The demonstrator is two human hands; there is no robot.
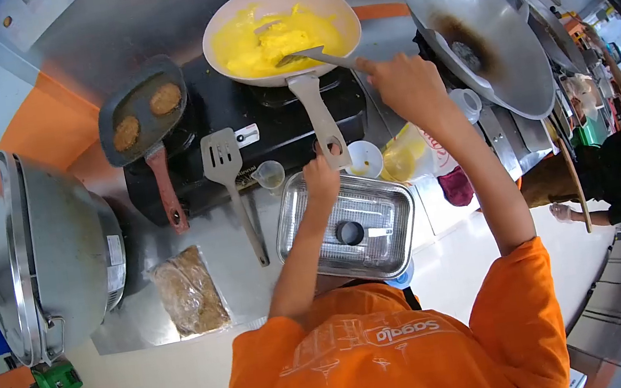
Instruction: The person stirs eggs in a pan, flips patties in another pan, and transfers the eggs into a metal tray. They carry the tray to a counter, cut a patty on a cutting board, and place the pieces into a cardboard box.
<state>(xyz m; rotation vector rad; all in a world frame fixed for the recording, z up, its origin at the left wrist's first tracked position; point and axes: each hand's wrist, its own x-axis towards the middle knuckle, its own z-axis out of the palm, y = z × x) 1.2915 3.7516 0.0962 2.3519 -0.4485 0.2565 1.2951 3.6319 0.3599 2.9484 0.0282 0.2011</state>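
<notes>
My left hand (321, 176) is closed on the end of the beige handle of a light frying pan (343, 11). Yellow egg (296, 37) lies in that pan, heaped near its middle. In my right hand (406, 84) is the handle of a grey spatula (315, 54), whose blade touches the egg. The pan rests on the right side of a black stove (254, 134). On the stove's left side, a dark square pan (116, 110) holds two brown patties (165, 98).
A slotted turner (221, 159) lies at the stove's front edge. Nearby are a metal tray (409, 247) with a dark ring, a white cup (365, 159) and a bagged brown food (189, 292). A big pot (67, 244) stands left, a wok (523, 69) right. Another person (602, 177) stands far right.
</notes>
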